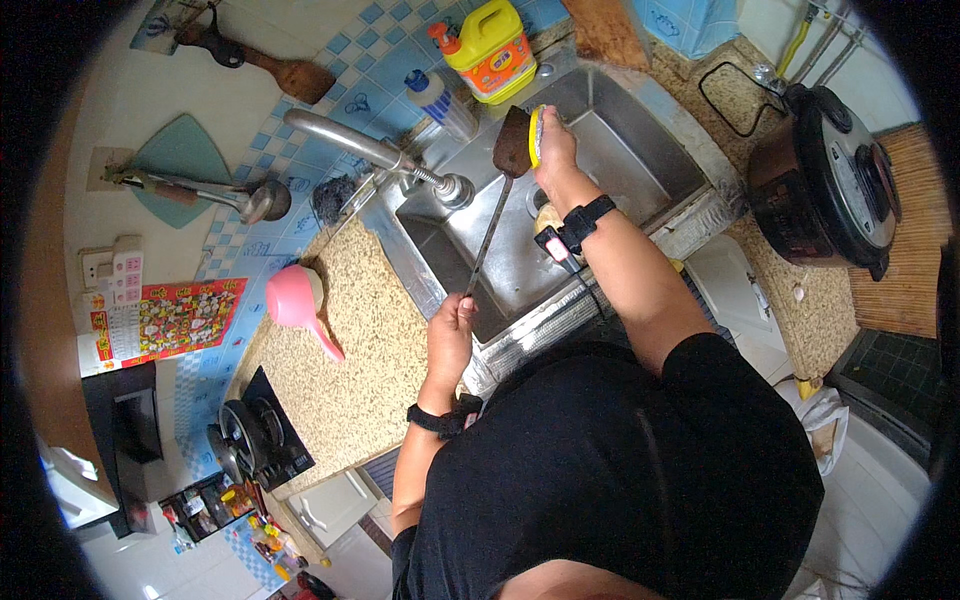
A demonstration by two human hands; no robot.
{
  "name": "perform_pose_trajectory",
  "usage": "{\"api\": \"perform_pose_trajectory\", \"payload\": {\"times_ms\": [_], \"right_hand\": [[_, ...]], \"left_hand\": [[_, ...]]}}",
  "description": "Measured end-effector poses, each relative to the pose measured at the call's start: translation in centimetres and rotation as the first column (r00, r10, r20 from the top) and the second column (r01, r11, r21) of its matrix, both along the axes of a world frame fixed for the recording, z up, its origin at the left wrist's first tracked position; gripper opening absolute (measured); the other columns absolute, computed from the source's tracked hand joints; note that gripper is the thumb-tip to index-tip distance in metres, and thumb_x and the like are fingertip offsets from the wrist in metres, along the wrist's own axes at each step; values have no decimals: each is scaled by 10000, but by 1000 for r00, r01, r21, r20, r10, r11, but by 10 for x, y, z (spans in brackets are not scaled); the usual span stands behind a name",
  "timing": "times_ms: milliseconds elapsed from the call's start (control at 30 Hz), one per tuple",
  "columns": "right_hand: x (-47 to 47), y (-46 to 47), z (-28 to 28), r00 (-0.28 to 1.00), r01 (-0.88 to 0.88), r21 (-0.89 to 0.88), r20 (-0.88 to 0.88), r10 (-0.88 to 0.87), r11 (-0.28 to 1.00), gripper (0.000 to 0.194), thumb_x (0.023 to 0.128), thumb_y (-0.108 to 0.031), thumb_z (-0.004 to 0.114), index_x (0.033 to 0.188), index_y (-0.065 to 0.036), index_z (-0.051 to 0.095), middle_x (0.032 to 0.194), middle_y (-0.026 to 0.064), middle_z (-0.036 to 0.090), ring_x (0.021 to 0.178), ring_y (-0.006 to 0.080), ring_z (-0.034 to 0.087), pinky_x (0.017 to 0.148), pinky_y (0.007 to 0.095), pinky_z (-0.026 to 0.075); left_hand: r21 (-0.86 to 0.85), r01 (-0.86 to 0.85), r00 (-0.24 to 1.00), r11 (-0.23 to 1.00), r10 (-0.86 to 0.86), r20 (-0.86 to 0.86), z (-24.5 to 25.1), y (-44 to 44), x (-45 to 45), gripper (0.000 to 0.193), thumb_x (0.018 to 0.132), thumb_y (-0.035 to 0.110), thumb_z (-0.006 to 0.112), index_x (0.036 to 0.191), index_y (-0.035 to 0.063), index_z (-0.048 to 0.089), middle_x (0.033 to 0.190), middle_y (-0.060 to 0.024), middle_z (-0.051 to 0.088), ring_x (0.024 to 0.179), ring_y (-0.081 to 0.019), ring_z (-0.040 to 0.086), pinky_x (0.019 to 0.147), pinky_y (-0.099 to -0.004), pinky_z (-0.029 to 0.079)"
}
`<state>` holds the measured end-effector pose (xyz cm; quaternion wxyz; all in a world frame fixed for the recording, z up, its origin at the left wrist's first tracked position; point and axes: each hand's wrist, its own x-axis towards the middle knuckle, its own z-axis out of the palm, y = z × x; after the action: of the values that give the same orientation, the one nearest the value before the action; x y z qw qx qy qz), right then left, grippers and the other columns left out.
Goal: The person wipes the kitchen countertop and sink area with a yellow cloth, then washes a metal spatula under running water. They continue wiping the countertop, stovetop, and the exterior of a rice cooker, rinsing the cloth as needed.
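My left hand [451, 330] grips the lower end of a long-handled metal spatula [489, 232], held slantwise over the stainless steel sink [442, 262]. Its dark, brownish blade [513, 142] points up toward the wall side. Just right of the blade, my right hand [556, 146] is closed around a yellow-edged scrubbing pad [535, 136]; whether the pad touches the blade I cannot tell. Beneath my right wrist, a pale rounded thing, partly hidden, lies in the sink by the drain.
A curved metal faucet [352, 139] reaches over the sink's left side. Behind the sink stand a yellow detergent jug [491, 56] and a blue-capped bottle [442, 105]. A pink ladle [292, 298] rests on the speckled counter [367, 330]. An electric pressure cooker [817, 184] stands at right.
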<state>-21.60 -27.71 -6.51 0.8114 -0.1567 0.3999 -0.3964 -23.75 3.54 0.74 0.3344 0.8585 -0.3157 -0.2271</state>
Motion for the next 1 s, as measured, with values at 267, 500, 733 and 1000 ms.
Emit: {"api": "perform_pose_trajectory", "payload": {"times_ms": [267, 500, 733, 1000], "right_hand": [[-10, 38, 5, 912, -145, 332, 410, -4, 932, 537, 970, -516, 264, 1173, -84, 510, 1114, 74, 578, 1033, 249, 545, 912, 406, 443], [7, 62, 22, 814, -289, -121, 491, 310, 950, 223, 904, -174, 595, 1050, -27, 513, 1040, 74, 579, 960, 221, 578, 819, 388, 489], [5, 58, 12, 942, -316, -188, 56, 331, 930, 64, 881, -72, 592, 926, -33, 568, 872, 64, 626, 722, 203, 654, 633, 325, 525], [-12, 31, 20, 781, -579, -457, -70, 621, 676, 173, 896, -34, 543, 1069, -23, 536, 966, 51, 619, 786, 157, 619, 749, 308, 513]], "left_hand": [[-32, -185, 979, 982, 187, 87, -11, -5, 9, 293, 968, 290, 465, 869, 31, 558, 668, -144, 571, 608, -263, 560, 584, -355, 445], [84, -21, 976, 996, 2, 219, -10, -14, -2, 290, 975, 301, 430, 886, 33, 498, 697, -224, 534, 649, -424, 545, 561, -428, 436], [42, -6, 967, 999, -4, 253, -17, -10, -4, 275, 965, 276, 450, 855, 29, 500, 665, -242, 546, 658, -445, 551, 536, -474, 418], [-72, -86, 994, 994, 80, -78, -16, -2, 9, 309, 968, 305, 468, 836, 35, 541, 592, -107, 524, 534, -208, 506, 519, -339, 420]]}}
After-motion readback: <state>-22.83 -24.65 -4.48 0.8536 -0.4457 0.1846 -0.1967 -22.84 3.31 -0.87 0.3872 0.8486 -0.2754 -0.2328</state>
